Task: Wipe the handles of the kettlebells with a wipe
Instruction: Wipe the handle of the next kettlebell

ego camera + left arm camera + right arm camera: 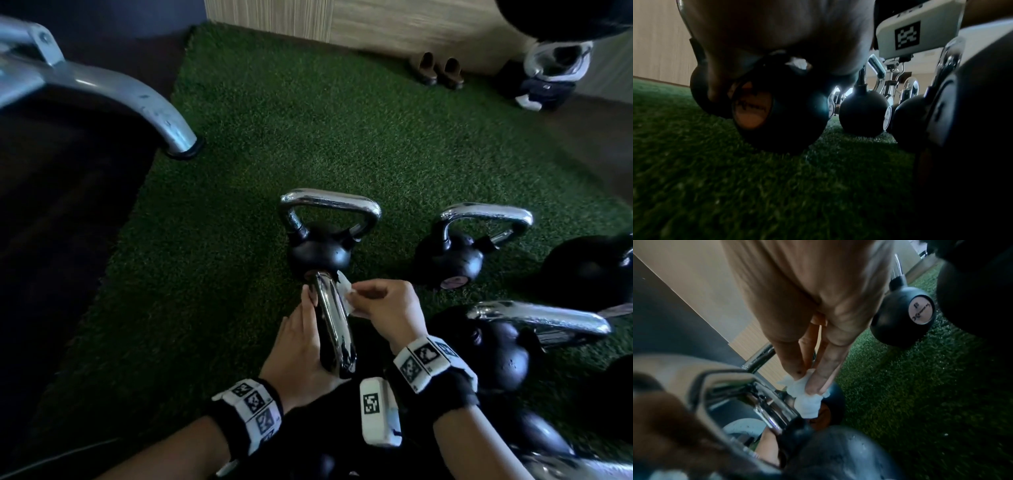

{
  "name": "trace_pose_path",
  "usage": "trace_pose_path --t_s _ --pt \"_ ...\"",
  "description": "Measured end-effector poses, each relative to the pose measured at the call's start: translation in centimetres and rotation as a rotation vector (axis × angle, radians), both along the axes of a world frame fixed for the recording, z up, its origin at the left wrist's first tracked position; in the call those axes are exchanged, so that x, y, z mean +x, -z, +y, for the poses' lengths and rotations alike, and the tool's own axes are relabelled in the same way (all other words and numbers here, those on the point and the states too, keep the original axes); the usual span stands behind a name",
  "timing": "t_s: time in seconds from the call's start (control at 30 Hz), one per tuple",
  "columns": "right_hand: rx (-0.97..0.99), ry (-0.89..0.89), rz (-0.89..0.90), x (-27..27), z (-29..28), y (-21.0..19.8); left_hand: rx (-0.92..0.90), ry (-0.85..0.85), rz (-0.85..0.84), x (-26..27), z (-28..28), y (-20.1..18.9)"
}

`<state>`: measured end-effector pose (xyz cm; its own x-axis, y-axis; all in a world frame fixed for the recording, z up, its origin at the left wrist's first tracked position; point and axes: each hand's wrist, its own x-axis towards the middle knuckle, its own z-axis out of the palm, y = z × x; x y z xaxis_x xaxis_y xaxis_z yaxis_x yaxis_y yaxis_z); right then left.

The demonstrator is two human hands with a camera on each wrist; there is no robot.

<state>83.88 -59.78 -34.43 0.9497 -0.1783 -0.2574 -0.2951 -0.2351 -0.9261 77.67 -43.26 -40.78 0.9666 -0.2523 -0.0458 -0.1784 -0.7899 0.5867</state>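
Near kettlebell's chrome handle (334,322) is the one being worked: it sits on the green turf (239,171) right in front of the person, just this side of a second kettlebell (320,246) that stands upright behind it. Its ball is mostly hidden under the arms in the head view.

Wipe (346,296): small white wad, pinched in the right hand (383,308) between thumb and fingertips, pressed on the right side of the handle near its far end. The right wrist view confirms the fingers (818,379) clamp the wad against the chrome.

Left hand (301,349): lies along the left side of the handle, fingers extended up it, palm at the near end. Whether the thumb wraps underneath, I can't tell; it reads as bracing rather than a full grip.

Risks, my read:
- Wad is tiny and bunched, so contact patch is small. Underside and inner curve of the handle easily get missed.
- Chrome plus damp wipe is slick. If the left hand only braces, the bell can roll or tip on the soft turf into the one behind.
- Left fingers cover part of the handle; that strip stays unwiped unless the hand shifts.
- More kettlebells (479,240) packed close on the right; the right elbow could knock them.
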Motion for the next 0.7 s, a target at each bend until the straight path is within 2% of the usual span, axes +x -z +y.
trace_pose_path --t_s 0.17,0.3,0.43,0.57,0.7 --pt "0.096 -0.036 0.105 1.1 1.6 2.1 -0.14 0.165 -0.093 1.6 1.6 1.2" --pt "0.126 -0.06 0.171 1.2 1.9 3.2 -0.17 0.274 -0.134 1.9 3.3 0.7" --pt "0.051 -0.091 0.107 1.5 1.9 2.8 -0.201 0.313 -0.129 2.2 3.8 0.8" --pt "0.158 -0.072 0.022 1.2 2.0 1.7 -0.182 0.306 -0.138 2.4 3.5 0.9" --pt "0.031 -0.127 0.025 1.3 1.9 1.8 -0.242 0.299 -0.163 2.1 3.4 -0.1"
